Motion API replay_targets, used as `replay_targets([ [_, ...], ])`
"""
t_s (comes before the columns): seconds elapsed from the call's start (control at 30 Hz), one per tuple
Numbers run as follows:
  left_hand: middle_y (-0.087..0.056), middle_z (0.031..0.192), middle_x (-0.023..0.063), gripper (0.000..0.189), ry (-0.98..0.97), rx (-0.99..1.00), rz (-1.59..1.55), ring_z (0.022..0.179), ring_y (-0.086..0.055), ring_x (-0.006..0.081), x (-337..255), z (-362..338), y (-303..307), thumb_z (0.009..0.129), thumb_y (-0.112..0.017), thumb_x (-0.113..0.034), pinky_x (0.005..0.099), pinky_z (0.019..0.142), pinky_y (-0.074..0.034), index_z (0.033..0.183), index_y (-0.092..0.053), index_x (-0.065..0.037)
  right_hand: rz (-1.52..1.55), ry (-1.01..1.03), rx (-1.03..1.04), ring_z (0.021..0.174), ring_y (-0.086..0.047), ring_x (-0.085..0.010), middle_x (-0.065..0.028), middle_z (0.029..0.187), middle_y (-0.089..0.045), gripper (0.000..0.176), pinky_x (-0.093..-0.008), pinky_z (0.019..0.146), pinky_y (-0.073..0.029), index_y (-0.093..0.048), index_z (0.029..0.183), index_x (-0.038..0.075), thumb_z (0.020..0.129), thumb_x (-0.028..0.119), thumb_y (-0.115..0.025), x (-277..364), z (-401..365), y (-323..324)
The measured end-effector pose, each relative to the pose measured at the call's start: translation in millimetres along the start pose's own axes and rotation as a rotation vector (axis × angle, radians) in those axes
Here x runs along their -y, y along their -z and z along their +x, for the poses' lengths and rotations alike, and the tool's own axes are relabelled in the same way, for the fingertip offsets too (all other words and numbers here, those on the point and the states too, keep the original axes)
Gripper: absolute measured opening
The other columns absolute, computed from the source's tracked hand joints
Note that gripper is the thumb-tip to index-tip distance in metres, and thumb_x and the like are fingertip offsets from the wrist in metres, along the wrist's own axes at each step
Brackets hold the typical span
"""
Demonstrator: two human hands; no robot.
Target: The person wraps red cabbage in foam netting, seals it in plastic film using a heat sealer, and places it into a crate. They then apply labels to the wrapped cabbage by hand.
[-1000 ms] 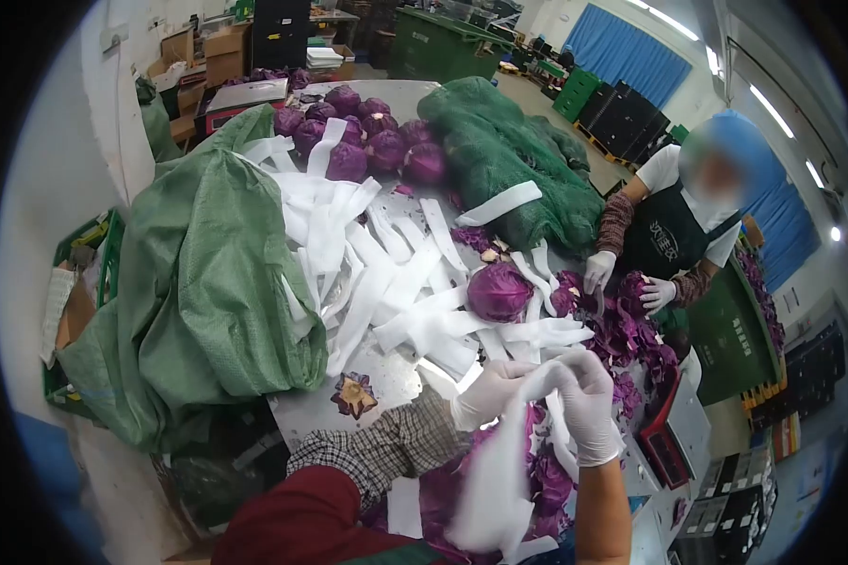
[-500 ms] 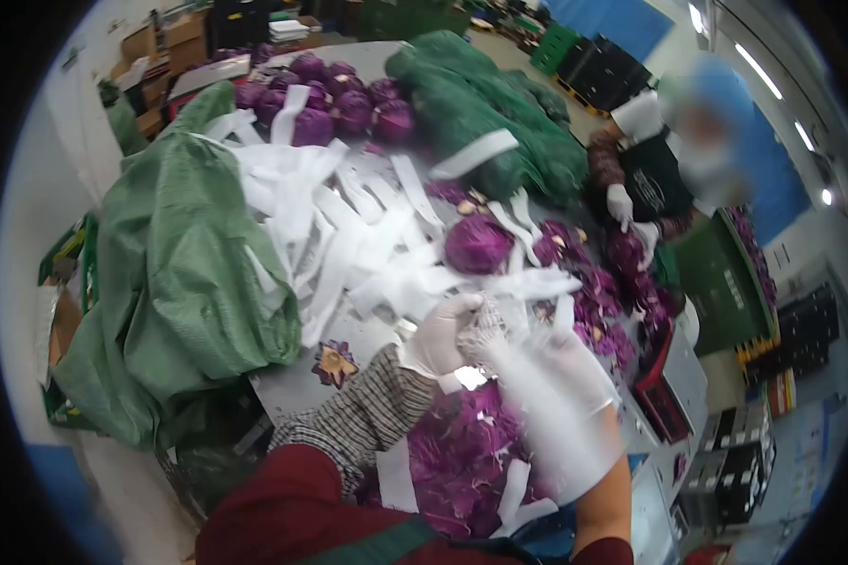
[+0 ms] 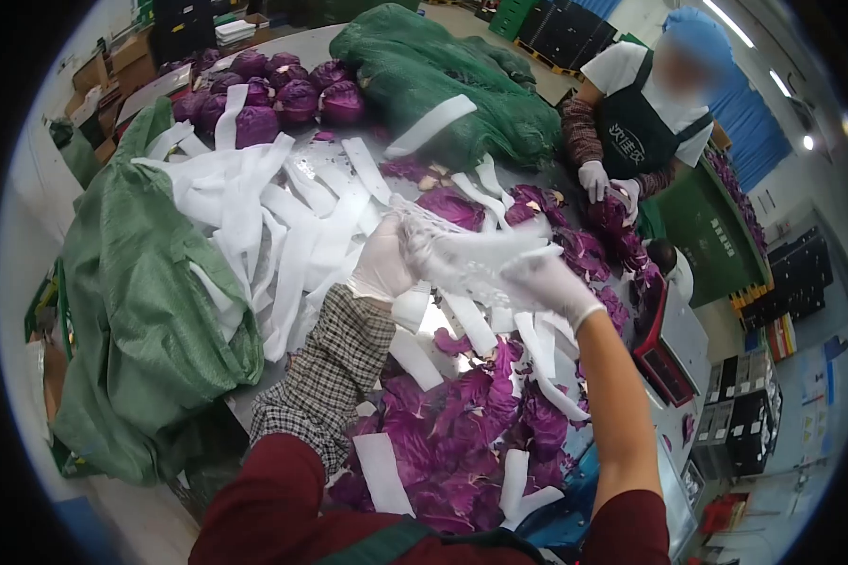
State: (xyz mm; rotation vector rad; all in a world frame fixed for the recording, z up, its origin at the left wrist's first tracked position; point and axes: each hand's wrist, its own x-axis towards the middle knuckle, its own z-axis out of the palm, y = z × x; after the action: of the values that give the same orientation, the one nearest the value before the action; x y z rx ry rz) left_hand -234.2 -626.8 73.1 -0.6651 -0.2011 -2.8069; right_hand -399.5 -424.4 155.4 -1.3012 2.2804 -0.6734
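Note:
My left hand (image 3: 384,266), in a white glove and checked sleeve cover, is closed on a bunched, translucent white net-like wrap (image 3: 426,235). My right hand (image 3: 554,285), also gloved, is partly blurred, with its fingers at the far end of a white foam strip (image 3: 495,247) stretching between both hands. Beyond them, a purple cabbage (image 3: 450,208) is partly hidden. Loose purple cabbage leaves (image 3: 462,428) are heaped below my hands, with several foam strips among them. A larger pile of white foam strips (image 3: 297,231) spreads over the table to the left.
A green woven sack (image 3: 151,311) hangs over the table's left side. Whole purple cabbages (image 3: 297,101) and a green net sack (image 3: 443,85) lie at the back. Across the table a co-worker (image 3: 645,122) handles a cabbage (image 3: 608,215). A red-edged scale (image 3: 664,344) stands right.
My hands have moved up and away from my body. My right hand has swung upward, lifting the hanging white material into a stretched line. The leaf heap shows more, and the view has shifted.

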Motion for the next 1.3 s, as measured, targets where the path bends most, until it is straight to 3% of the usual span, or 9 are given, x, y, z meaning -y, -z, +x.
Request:
replay_targets([
  [0.03, -0.060, 0.082, 0.0076, 0.039, -0.026, -0.614, 0.298, 0.071, -0.061, 0.0187, 20.0, 4.5, -90.9, 0.095, -0.035, -0.040, 0.0374, 0.058, -0.055, 0.103, -0.051, -0.005, 0.099, -0.178, -0.029, 0.067, -0.056, -0.0138, -0.0097, 0.068, -0.060, 0.027, -0.0255, 0.065, -0.044, -0.065, 0.085, -0.002, 0.082, 0.024, -0.055, 46.9, -5.3, 18.6],
  [0.17, -0.055, 0.107, 0.0133, 0.053, 0.347, -0.794, 0.756, 0.098, -0.056, 0.0253, 23.3, -9.6, -31.6, 0.092, -0.033, -0.051, 0.0466, 0.071, -0.055, 0.121, -0.043, -0.007, 1.028, -0.161, -0.211, 0.067, -0.059, -0.0173, -0.0048, 0.075, -0.060, 0.020, -0.0328, 0.062, -0.050, -0.058, 0.087, 0.001, 0.089, 0.016, -0.045, 18.3, 54.1, 32.5],
  [0.27, -0.057, 0.091, 0.0089, 0.050, 0.057, -0.818, 0.543, 0.078, -0.057, 0.0193, 4.0, 13.8, -7.5, 0.091, -0.036, -0.052, 0.0358, 0.059, -0.053, 0.108, -0.048, -0.005, 1.452, -0.136, -0.048, 0.072, -0.062, -0.0213, -0.0084, 0.081, -0.062, 0.020, -0.0376, 0.064, -0.052, -0.055, 0.091, 0.003, 0.091, 0.020, -0.044, 32.1, 85.2, 30.6],
  [0.33, -0.055, 0.067, 0.0033, 0.055, -0.056, -0.856, 0.639, 0.053, -0.051, 0.0104, -15.0, 15.7, 33.4, 0.088, -0.043, -0.055, 0.0244, 0.044, -0.046, 0.079, -0.057, -0.003, 1.287, -0.255, -0.114, 0.070, -0.062, -0.0209, -0.0080, 0.082, -0.062, 0.030, -0.0380, 0.064, -0.051, -0.056, 0.091, 0.003, 0.092, 0.030, -0.043, 31.1, 107.4, 26.6],
  [0.53, -0.062, 0.091, 0.0079, 0.050, 0.071, -0.957, 1.264, 0.079, -0.057, 0.0117, -42.1, 9.0, 80.9, 0.095, -0.037, -0.043, 0.0285, 0.069, -0.049, 0.112, -0.054, 0.001, 0.291, -0.505, -0.167, 0.057, -0.055, -0.0149, -0.0053, 0.076, -0.060, 0.046, -0.0306, 0.052, -0.045, -0.058, 0.099, 0.003, 0.089, 0.046, -0.046, -59.2, 155.2, -16.1],
  [0.77, -0.062, 0.100, 0.0183, 0.056, 0.029, -0.827, 1.878, 0.098, -0.057, 0.0251, -27.5, 11.5, 91.1, 0.096, -0.031, -0.042, 0.0306, 0.083, -0.043, 0.113, -0.053, 0.006, 0.735, -0.357, -0.158, 0.101, -0.050, -0.0243, -0.0213, 0.113, -0.050, 0.052, -0.0343, 0.086, -0.039, -0.051, 0.114, -0.005, 0.093, 0.041, -0.037, -98.8, 177.4, -104.9],
  [0.83, -0.061, 0.102, 0.0180, 0.050, 0.006, -0.786, 1.750, 0.098, -0.057, 0.0263, -40.2, 2.7, 103.0, 0.096, -0.031, -0.037, 0.0339, 0.083, -0.045, 0.117, -0.051, 0.003, 0.514, -0.032, -0.189, 0.105, -0.049, -0.0246, -0.0227, 0.116, -0.052, 0.051, -0.0342, 0.091, -0.037, -0.050, 0.117, -0.004, 0.094, 0.039, -0.035, -82.8, 154.6, -82.1],
  [0.93, -0.061, 0.101, 0.0160, 0.043, -0.164, -0.643, 1.107, 0.094, -0.059, 0.0269, -44.5, -10.9, 87.2, 0.096, -0.034, -0.033, 0.0362, 0.081, -0.047, 0.119, -0.049, 0.001, 0.155, -0.012, 0.036, 0.073, -0.055, -0.0150, -0.0090, 0.073, -0.057, 0.042, -0.0274, 0.064, -0.044, -0.057, 0.108, -0.003, 0.091, 0.031, -0.038, 54.8, 39.0, 21.8],
  [1.3, -0.046, 0.125, 0.0154, 0.045, 0.240, -0.189, 0.331, 0.114, -0.046, 0.0253, 128.5, -72.2, -123.2, 0.096, -0.033, -0.029, 0.0373, 0.099, -0.036, 0.130, -0.036, -0.001, 1.118, 0.177, 0.162, 0.068, -0.062, -0.0141, -0.0082, 0.084, -0.065, 0.027, -0.0260, 0.062, -0.051, -0.060, 0.092, -0.002, 0.090, 0.023, -0.050, 155.5, -222.7, 95.3],
])
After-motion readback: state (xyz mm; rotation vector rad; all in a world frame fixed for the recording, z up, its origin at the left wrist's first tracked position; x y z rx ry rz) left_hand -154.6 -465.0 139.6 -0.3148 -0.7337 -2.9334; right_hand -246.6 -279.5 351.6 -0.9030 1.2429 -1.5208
